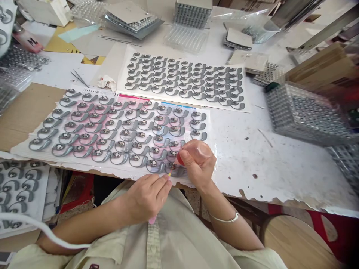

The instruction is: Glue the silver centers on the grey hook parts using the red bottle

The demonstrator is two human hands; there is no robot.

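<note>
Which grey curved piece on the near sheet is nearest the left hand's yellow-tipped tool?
The grey piece at the front row's visible right end: the tool in the left hand ends right at it; others lie farther off.

A dark letter M (31,40) stands on the rounded pinkish bottle (24,36) at upper left. Fine print on the flat white sheet with pink and blue bars (133,98) cannot be read.

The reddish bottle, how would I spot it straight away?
On the white table, find the nearer sheet of grey curved pieces. At its front right corner, the right hand grips the reddish bottle. Unlike the pinkish bottle marked M at back left, this one is held.
</note>
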